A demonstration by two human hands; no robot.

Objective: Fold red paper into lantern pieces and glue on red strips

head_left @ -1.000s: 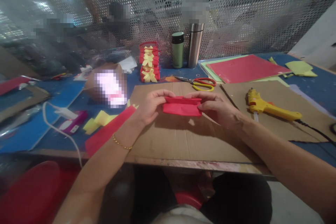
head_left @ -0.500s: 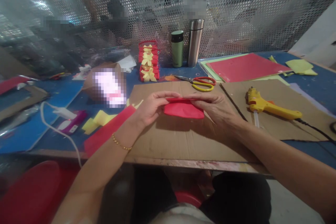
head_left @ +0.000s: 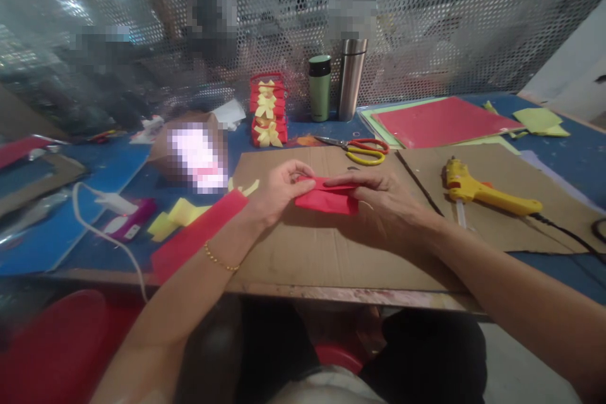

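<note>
Piece, red, folded (head_left: 326, 203), one: held between two hands over a brown cardboard sheet (head_left: 303, 265), its shadow falling on the board. Long axis runs side to side, from one hand to the other, roughly parallel to the table's front edge (head_left: 331, 295). Left hand (head_left: 285, 190): pinching the left end, thumb on the upper fold. Right hand (head_left: 386, 197): pinching the right end, index finger laid along the fold toward the middle, so reaching farther across the piece than the left; neither hand is nearer, since both touch it.

Surroundings, as I see them from here: bare cardboard between piece and front edge; scissors (head_left: 368, 150) just beyond the hands, handles toward the right; yellow glue gun (head_left: 492, 196) well apart on the right; red strip (head_left: 201, 237) near the left forearm; stacked red pieces with yellow bows (head_left: 267, 115) farther back.
</note>
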